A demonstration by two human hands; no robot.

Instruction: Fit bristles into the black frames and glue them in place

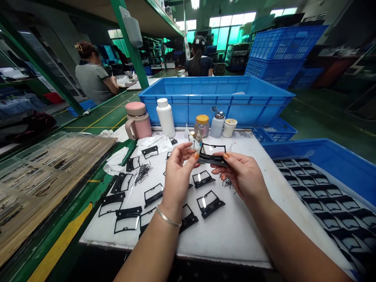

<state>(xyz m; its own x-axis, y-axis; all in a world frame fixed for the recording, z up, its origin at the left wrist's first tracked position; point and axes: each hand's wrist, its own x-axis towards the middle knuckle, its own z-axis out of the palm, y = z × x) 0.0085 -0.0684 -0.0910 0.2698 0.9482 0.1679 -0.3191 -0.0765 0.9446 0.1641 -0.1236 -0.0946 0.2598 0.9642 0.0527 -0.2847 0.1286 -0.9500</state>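
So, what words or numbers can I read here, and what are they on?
None can be read.
Black plastic frame with a clear window, in the right hand: tiny pale marks, too blurred to read.
Small white round tub with a yellowish lid: lid print too small to read.
Dark cap on a person in the background: pale patch, too blurred to read.

Left forearm (155, 243)'s blocking part of a few black frames (189, 223) on the bench (235, 223). The blue bin (349, 162) on the right runs off the edge, and those skinny black strands (143, 174) are too fine to count.
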